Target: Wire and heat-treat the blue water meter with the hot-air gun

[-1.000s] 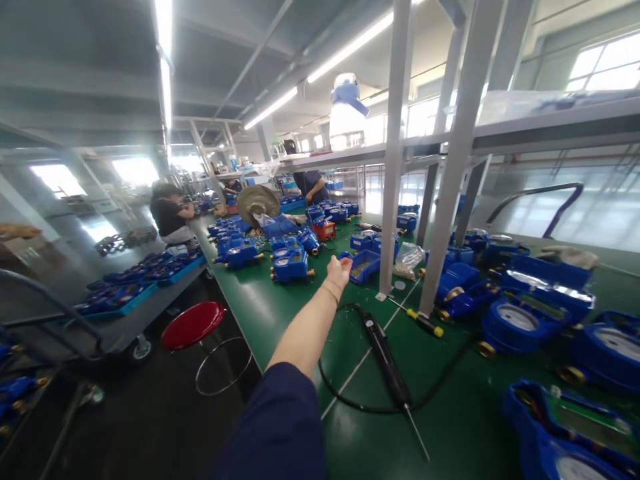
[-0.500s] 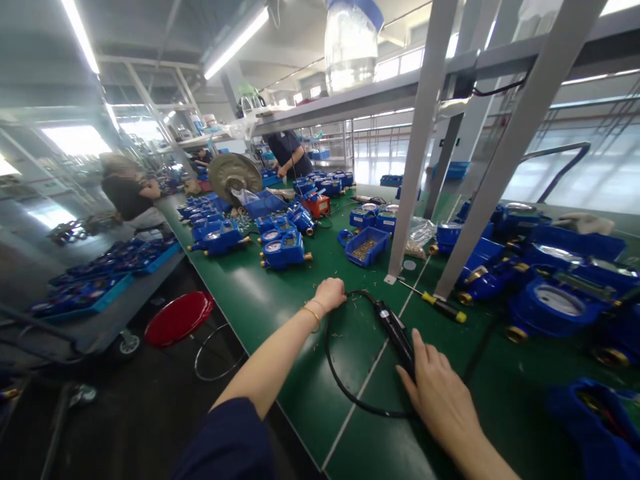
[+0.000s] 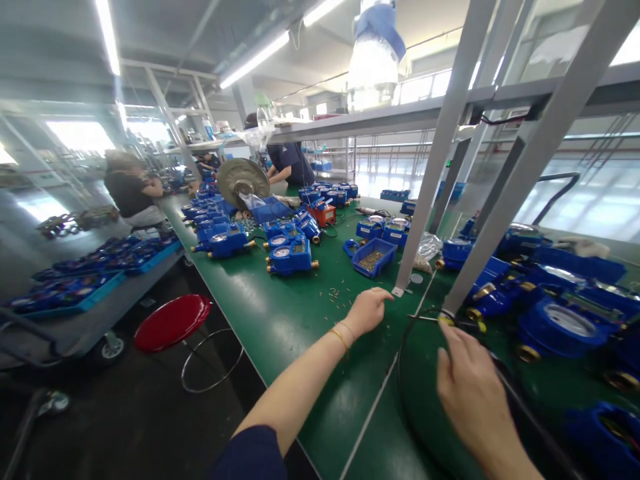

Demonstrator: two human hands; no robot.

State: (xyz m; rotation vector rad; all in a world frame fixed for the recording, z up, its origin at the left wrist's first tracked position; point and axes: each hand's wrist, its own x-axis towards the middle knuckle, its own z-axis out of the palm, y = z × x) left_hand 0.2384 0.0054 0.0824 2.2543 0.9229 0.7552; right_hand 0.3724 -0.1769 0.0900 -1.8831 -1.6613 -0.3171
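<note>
My left hand [image 3: 367,310] hovers over the green bench [image 3: 280,320] with its fingers curled into a loose fist; what they pinch, if anything, is hidden. My right hand [image 3: 467,393] is lower right, seen from the back and blurred, with its fingers wrapped round a black electric screwdriver [image 3: 525,410]. The tool's black cable [image 3: 403,353] loops on the bench between the two hands. A yellow-handled screwdriver [image 3: 475,325] lies just beyond my right fingers. Small loose screws [image 3: 333,293] are scattered ahead of my left hand.
Two slanted metal posts [image 3: 430,187] stand just beyond my hands. A blue bin of small parts [image 3: 373,257] and several blue water meters [image 3: 293,257] cover the bench; more meters [image 3: 560,320] are at right. A red stool [image 3: 173,322] and a cart [image 3: 90,297] stand left. Other people work far back.
My left hand moved right, off the cable and closer to the post. My right hand closed round the black tool and drew it right; the cable loop shifted with it.
</note>
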